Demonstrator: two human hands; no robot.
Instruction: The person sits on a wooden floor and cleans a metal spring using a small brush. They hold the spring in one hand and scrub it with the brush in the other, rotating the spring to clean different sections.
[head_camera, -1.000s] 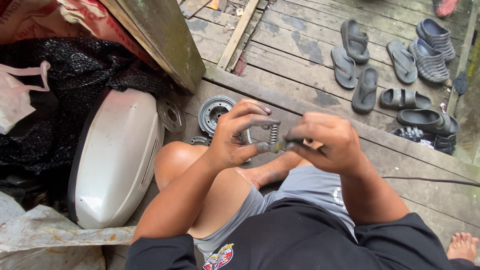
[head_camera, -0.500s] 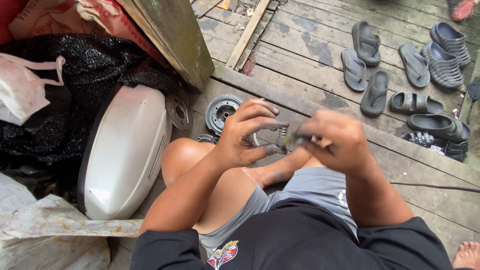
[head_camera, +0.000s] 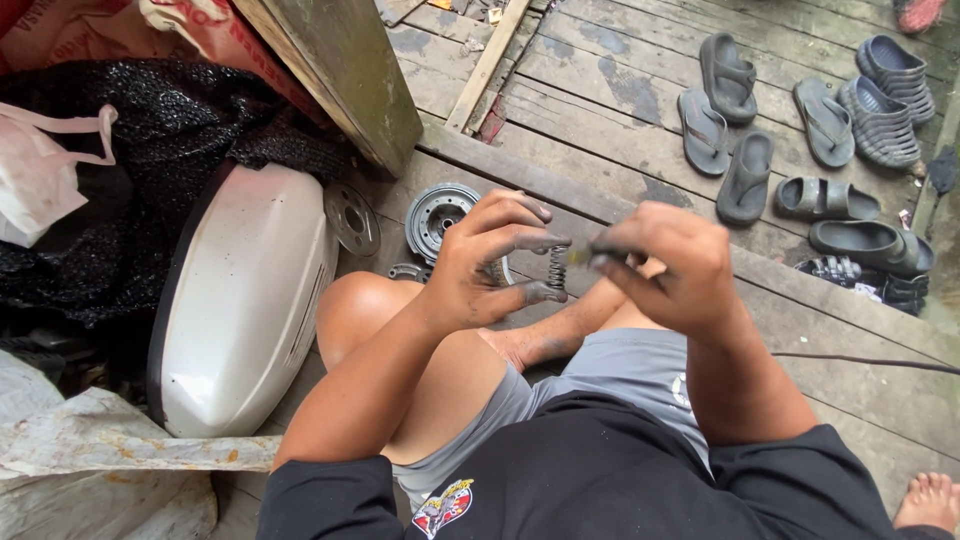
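Pinching coil spring (head_camera: 557, 268) end-to-end, left hand (head_camera: 488, 262) fingers closed | right hand (head_camera: 665, 268) gripping something hidden | metal hub (head_camera: 440, 212) just beyond, sandals (head_camera: 745, 178) well apart

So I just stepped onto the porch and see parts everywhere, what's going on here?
A person sits on the wooden floor, holding a small coil spring between the greasy fingers of the left hand. The right hand pinches a small part beside it. A round metal hub and a white scooter panel lie to the left; sandals sit beyond.
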